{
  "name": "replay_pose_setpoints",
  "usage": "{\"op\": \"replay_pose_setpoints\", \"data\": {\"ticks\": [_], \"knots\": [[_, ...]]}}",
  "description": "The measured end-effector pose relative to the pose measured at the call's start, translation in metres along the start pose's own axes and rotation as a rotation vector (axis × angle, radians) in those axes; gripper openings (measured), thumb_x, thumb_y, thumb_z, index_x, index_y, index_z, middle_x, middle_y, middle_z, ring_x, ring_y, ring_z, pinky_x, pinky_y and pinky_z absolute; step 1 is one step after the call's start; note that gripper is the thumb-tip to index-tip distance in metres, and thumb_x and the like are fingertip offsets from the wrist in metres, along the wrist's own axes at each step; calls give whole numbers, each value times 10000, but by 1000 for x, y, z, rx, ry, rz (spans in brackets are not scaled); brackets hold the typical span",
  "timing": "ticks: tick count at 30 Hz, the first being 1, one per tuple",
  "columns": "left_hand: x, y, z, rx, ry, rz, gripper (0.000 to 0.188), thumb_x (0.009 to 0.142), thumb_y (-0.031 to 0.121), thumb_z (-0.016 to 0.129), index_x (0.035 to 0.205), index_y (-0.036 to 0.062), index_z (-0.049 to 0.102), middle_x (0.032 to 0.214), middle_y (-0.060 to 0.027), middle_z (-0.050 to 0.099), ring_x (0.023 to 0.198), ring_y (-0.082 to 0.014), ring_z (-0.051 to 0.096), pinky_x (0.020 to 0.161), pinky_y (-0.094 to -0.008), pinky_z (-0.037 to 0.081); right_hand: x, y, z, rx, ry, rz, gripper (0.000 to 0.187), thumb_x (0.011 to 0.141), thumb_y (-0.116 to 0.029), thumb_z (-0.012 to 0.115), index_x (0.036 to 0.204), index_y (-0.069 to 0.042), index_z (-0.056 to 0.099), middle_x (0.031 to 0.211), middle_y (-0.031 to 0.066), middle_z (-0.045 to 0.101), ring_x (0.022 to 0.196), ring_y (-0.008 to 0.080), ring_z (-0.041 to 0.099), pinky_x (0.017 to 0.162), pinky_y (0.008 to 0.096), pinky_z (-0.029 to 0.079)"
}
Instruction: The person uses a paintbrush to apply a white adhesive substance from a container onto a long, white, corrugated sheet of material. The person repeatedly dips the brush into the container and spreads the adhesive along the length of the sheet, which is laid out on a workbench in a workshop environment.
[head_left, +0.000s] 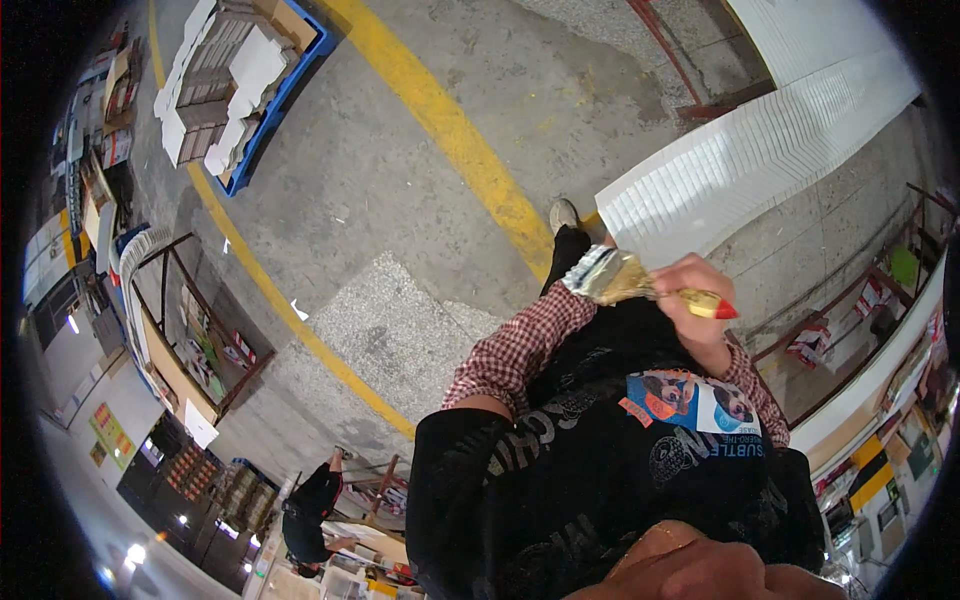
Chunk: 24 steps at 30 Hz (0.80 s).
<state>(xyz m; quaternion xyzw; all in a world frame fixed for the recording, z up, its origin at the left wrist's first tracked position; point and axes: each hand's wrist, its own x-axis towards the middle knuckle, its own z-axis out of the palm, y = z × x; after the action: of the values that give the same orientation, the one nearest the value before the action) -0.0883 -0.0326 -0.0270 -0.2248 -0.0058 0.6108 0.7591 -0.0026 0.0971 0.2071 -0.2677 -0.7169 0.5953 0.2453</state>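
In front of my body, my right hand (693, 300) is closed around a paintbrush (628, 278). Its yellow handle with a red end points right, and pale bristles point left. Whitish and dark bands show at the brush's left end, where it overlaps the cuff of my left sleeve (530, 345), red-and-white checked. My left hand's fingers cannot be made out there. To the upper right of the brush lies a long fanned row of overlapping white sheets (740, 160).
A blue pallet (275, 115) carries stacked cardboard pieces (225, 75) at the upper left. Yellow lines (440, 115) cross the grey floor. Metal-framed tables (200, 340) stand left and right. Another person (308, 515) in dark clothes is at the lower left.
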Motion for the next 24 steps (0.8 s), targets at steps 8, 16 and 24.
{"op": "replay_pose_setpoints", "data": {"ticks": [8, 16, 24], "knots": [[27, -25, 26, 565, 136, 173, 427, 981, 377, 490, 1305, 102, 531, 1279, -80, 588, 1150, -251, 581, 1002, -423, 467, 2, 20, -22, -175, 163, -31, 159, 748, -20, 746, 879, -1, 659, 865, 120, 669, 751, 204, 611, 680, 316, 476], [29, -25, 45, 143, 85, 25, 473, 998, 462, 437, 1307, 117, 540, 1312, -52, 579, 1209, -201, 541, 1038, -377, 432, 2, -10, -38, -268, 181, 21, 127, 745, -35, 737, 846, 4, 671, 829, 108, 670, 748, 204, 618, 694, 305, 481], [20, -26, 39, 233, 132, 3, 511, 998, 422, 462, 1383, 86, 451, 1386, -111, 503, 1254, -231, 514, 1066, -410, 427, 0, -12, -40, -133, 53, 113, 102, 751, -38, 745, 790, -8, 655, 801, 92, 652, 739, 183, 597, 681, 305, 466]]}}
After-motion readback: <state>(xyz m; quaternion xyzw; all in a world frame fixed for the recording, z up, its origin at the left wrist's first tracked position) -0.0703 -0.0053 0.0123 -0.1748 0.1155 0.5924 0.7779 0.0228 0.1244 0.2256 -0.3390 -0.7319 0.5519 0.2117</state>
